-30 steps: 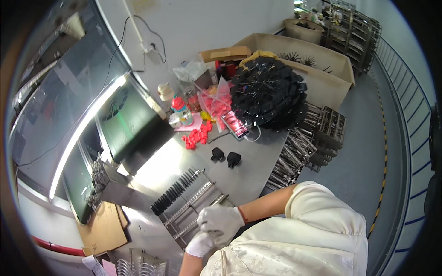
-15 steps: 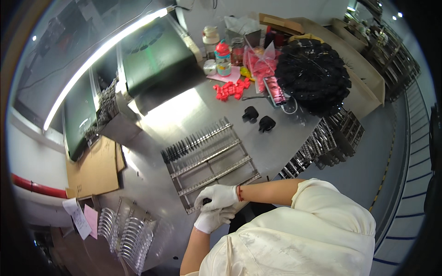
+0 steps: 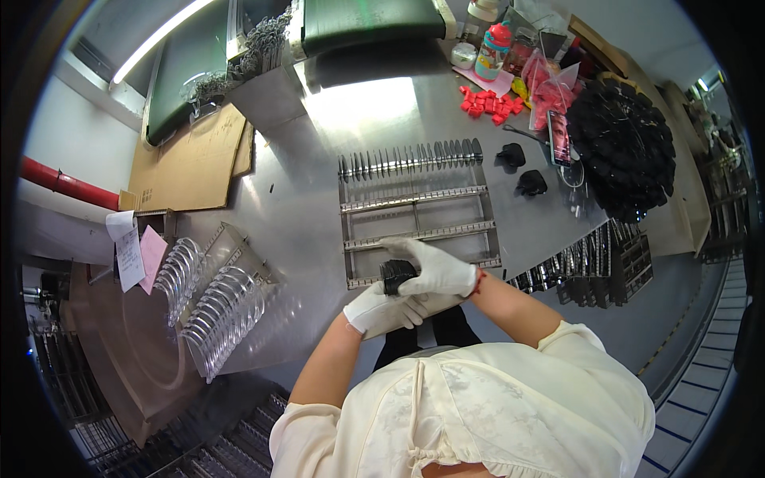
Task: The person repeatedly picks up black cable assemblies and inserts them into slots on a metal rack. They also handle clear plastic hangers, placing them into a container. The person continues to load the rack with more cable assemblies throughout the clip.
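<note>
A small stack of thin black pieces (image 3: 396, 275) sits between my white-gloved hands, over the near edge of a metal rack (image 3: 415, 237). My left hand (image 3: 381, 311) cups the stack from below, closed on it, its fingers reaching to the right under my other hand. From the right, my right hand (image 3: 441, 269) closes round the stack, thumb on its near side and fingers over its far side. Along the far bar of the rack stands a row of upright dark pieces (image 3: 410, 162); the nearer bars carry notches.
Two small black clumps (image 3: 531, 182), a phone (image 3: 559, 139), red pieces (image 3: 490, 103) and a bottle (image 3: 493, 52) lie or stand beyond the rack. Clear curved parts (image 3: 225, 311) stand at left by cardboard (image 3: 187, 167). A big black bundle (image 3: 621, 143) fills the far right.
My view has shifted, so the rack now appears square-on. My right hand has turned and opened out, uncovering the black stack that was mostly hidden between the gloves.
</note>
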Demonstrator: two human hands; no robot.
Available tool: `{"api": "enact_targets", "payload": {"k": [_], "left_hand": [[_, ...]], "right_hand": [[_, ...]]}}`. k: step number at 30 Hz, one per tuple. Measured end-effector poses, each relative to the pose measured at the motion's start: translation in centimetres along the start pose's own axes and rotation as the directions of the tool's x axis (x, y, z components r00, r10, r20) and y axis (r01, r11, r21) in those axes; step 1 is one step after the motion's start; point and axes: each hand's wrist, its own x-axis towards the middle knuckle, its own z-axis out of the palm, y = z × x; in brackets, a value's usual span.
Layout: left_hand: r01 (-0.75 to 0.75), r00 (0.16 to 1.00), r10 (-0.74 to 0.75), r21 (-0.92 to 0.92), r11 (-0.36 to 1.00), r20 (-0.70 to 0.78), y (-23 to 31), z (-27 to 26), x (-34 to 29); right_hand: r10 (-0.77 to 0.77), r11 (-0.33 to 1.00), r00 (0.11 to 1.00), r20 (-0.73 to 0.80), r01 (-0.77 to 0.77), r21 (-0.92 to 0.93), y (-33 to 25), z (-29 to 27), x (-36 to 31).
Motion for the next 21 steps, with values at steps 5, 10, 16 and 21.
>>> {"api": "enact_targets", "payload": {"k": [5, 10, 16, 21], "left_hand": [[0.037, 0.910, 0.284, 0.743, 0.669, -0.301, 1.2, 1.9, -1.7], [-0.038, 0.928, 0.280, 0.688, 0.725, -0.244, 1.7, 1.7, -2.0], [-0.306, 0.899, 0.396, 0.377, 0.874, -0.188, 1.1, 0.5, -2.0], [-0.521, 0.448, 0.831, 0.659, 0.542, -0.328, 1.8, 2.2, -2.8]], "right_hand": [[0.011, 0.991, 0.999, 0.047, -0.004, -0.135, -0.4, -0.8, -1.4], [0.098, 0.995, 0.995, -0.026, -0.098, -0.005, -2.3, 1.0, -1.2], [0.073, 0.673, 0.993, -0.096, 0.022, 0.740, 0.4, 0.9, 1.0], [-0.295, 0.550, 0.955, 0.013, 0.159, 0.820, -0.5, -1.9, 4.9]]}}
